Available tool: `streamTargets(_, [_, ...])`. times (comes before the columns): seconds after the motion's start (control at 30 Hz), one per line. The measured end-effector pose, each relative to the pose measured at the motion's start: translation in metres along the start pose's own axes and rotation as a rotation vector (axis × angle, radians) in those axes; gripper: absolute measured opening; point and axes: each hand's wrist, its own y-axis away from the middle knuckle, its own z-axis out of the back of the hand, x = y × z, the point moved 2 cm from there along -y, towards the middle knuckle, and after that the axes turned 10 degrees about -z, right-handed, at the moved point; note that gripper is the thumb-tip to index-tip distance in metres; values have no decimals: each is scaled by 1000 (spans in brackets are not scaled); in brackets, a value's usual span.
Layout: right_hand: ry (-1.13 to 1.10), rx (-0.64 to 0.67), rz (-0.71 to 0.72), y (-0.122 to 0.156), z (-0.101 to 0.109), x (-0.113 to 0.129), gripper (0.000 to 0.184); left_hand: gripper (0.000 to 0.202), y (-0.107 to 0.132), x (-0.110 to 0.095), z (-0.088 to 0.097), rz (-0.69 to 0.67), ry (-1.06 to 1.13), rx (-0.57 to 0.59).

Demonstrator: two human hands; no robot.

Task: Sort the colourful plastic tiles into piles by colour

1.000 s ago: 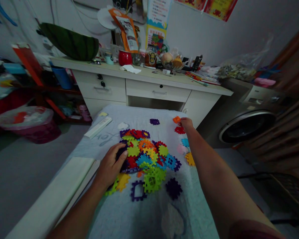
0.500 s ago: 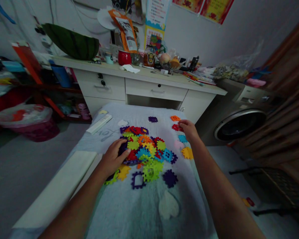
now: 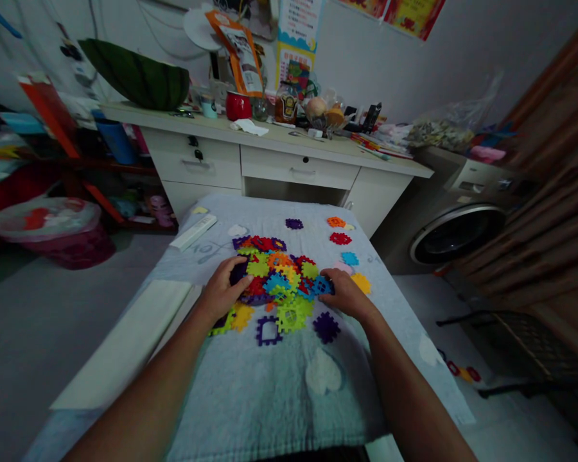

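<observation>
A heap of plastic interlocking tiles [image 3: 259,264] with toothed edges lies on the cloth-covered table, in lime, red, orange, yellow, blue and purple. My left hand [image 3: 221,292] rests against the heap's left side, thumb and fingers apart beside dark purple tiles. At the right side, my right hand [image 3: 347,294] has thumb and fingers around a blue window tile [image 3: 322,285], which is partly covered. Apart from the heap, an orange tile [image 3: 336,222], a red tile [image 3: 340,239], a light blue tile [image 3: 350,258] and a yellow tile [image 3: 361,283] form a line down the right.
Single purple tiles lie behind the heap [image 3: 294,224] and in front of it [image 3: 326,327]. A long white box [image 3: 194,232] sits at the back left of the table. Beyond stands a cluttered white desk [image 3: 279,169]; a washing machine [image 3: 455,212] is to the right.
My right hand has left the red tile at the back right and moved left and nearer to the heap's blue tile. My left hand stays by the heap. The view has shifted slightly.
</observation>
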Motion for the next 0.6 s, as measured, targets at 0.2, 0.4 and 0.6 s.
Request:
streamTargets(0.2, [-189,-53,62,4,1,-4,52,49,-1,6,0,51,23,-6])
streamTargets(0.4, [-958,-56,-232,-18,26,-41,31,49,-5,11,0,49,39,1])
streamTargets(0.6, [-1369,-329,-635,-50,40,-98,10,47,-8,9,3,49,13,6])
